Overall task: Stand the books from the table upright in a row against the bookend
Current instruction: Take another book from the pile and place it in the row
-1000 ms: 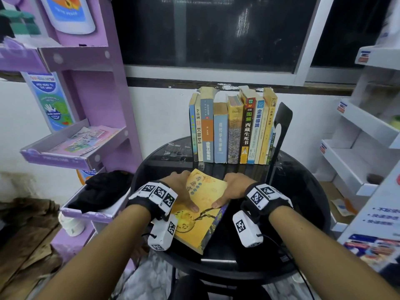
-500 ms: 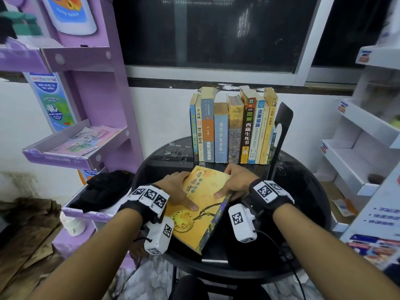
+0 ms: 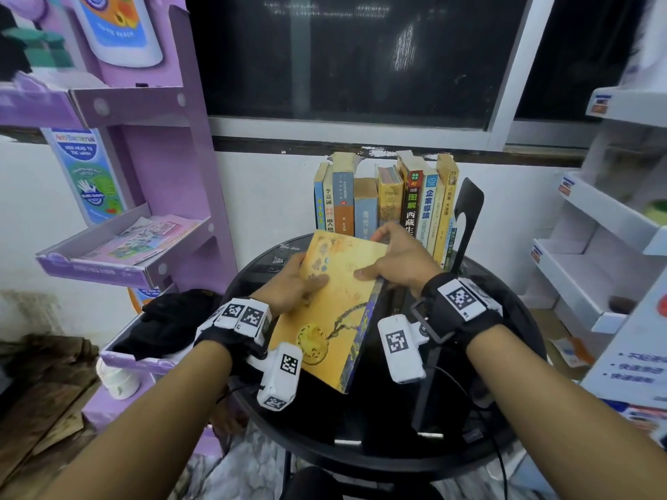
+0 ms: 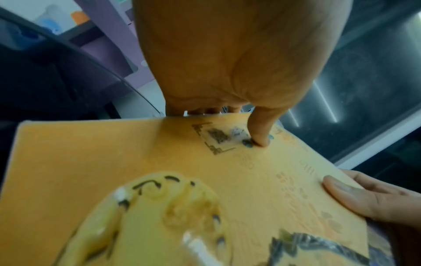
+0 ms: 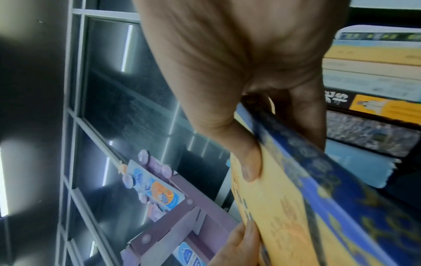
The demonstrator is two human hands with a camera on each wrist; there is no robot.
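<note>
A yellow book [image 3: 335, 319] with a blue spine is held in the air above the round black table [image 3: 505, 409], its far edge tilted up. My left hand [image 3: 303, 276] grips its left edge, thumb [image 4: 259, 129] pressing on the cover. My right hand [image 3: 375, 254] grips the spine side near the top corner, thumb [image 5: 248, 167] on the cover and fingers behind. Behind the book, a row of upright books [image 3: 386, 200] stands at the table's back, leaning on a black bookend [image 3: 467, 207] at its right end. The lifted book hides the lower spines.
A purple display shelf [image 3: 144, 247] stands close on the left, with a black cloth [image 3: 169, 319] on its lower tray. White shelves [image 3: 595, 265] stand on the right. A dark window runs behind the row. The tabletop left of the row is bare.
Both hands have lifted the yellow book off the table and carried it forward toward the row, tilting its far edge up.
</note>
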